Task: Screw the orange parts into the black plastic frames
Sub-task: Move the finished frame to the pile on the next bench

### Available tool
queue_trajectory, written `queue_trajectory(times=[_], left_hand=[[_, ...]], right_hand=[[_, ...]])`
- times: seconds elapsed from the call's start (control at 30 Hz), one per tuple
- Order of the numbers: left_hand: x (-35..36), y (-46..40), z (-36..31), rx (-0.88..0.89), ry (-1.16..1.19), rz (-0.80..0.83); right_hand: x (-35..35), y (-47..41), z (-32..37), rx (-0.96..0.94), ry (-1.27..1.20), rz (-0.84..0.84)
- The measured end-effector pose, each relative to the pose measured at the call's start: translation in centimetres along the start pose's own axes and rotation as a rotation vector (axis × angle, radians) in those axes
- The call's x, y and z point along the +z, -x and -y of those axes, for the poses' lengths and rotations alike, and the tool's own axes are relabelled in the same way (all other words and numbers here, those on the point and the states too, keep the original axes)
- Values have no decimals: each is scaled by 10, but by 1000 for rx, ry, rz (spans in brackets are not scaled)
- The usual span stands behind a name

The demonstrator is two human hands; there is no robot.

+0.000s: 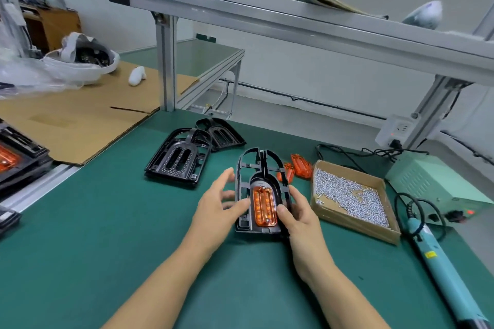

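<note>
From over the person's shoulders, both bare forearms reached forward across the green bench mat (93,222), converging on one black frame (260,168) near the middle of the bench.

The left hand (219,205) was spread wide, fingers straight and fanned; its fingertips lay at the frame's left edge, and whether they touched it I could not tell. The right hand (296,215) gripped the frame's right side, thumb pressed on its face just beside the orange part (264,205) and the other fingers curled behind the edge.

The frame lay with its long axis running away from the person, its arched end pointing toward the far edge of the bench and its squarer end nearest the wrists. The orange part sat in the frame's near half, its long axis in line with the frame's.

To the left and farther back lay a stack of empty black frames (176,160), with another frame (222,132) just behind it. Loose orange parts (300,165) lay just right of the held frame, between it and an open cardboard box of screws (350,195). An electric screwdriver (441,267) lay along the right edge, near a pale green power unit (433,181).
</note>
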State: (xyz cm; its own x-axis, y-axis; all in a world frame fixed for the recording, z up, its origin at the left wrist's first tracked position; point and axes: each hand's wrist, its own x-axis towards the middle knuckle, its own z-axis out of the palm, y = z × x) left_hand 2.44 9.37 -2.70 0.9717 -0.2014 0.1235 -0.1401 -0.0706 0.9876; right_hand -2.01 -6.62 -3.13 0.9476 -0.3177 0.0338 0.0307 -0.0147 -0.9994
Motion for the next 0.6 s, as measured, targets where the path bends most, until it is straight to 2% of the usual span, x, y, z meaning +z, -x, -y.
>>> queue_trajectory(times=[0.07,0.23,0.6], left_hand=[[0,1,-3,-1,43,25],[-11,7,-19,12,182,-27],[-78,50,-39,17,290,-304]], right_hand=[[3,3,2,-40,7,17],[6,10,16,-153,20,105],[58,22,43,-207,44,421]])
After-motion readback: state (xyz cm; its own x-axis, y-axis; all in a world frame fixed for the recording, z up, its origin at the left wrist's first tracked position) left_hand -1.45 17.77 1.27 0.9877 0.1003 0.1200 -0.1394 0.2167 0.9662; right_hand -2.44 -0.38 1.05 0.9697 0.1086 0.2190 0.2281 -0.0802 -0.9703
